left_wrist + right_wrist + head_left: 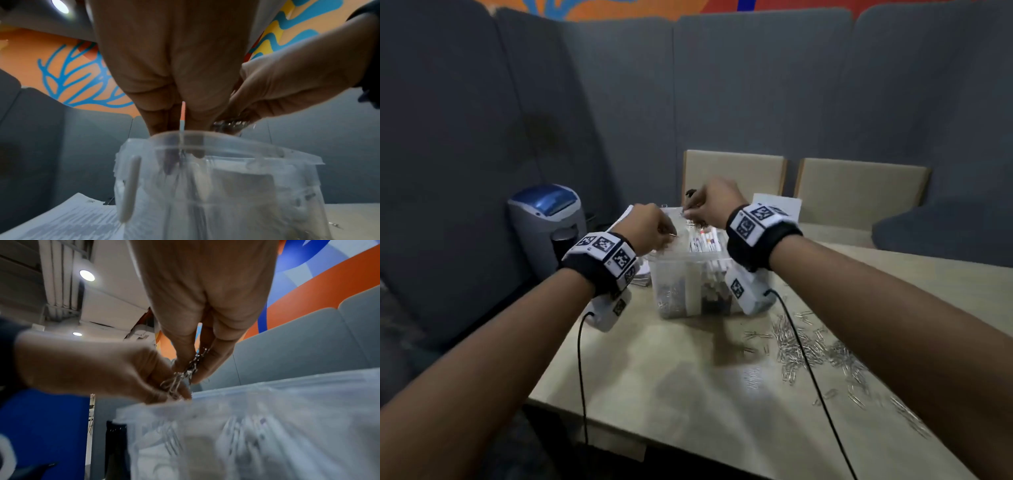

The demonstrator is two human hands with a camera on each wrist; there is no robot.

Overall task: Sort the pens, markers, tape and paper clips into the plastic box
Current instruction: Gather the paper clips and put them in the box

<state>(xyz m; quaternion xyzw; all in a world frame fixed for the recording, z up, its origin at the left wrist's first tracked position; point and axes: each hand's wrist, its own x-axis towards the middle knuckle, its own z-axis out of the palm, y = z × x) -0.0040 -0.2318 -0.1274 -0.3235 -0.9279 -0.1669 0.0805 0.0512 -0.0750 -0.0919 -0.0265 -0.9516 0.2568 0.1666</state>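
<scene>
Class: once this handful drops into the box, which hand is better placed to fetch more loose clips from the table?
Right. The loose clips lie on the table to the right of the box, on the right hand's side; the left hand would have to cross over.

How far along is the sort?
Done: markers and many clips sit in the box. In hand: right hand pinches a clip bunch over the box; left hand picks at it. Left: loose clips on the table.
</scene>
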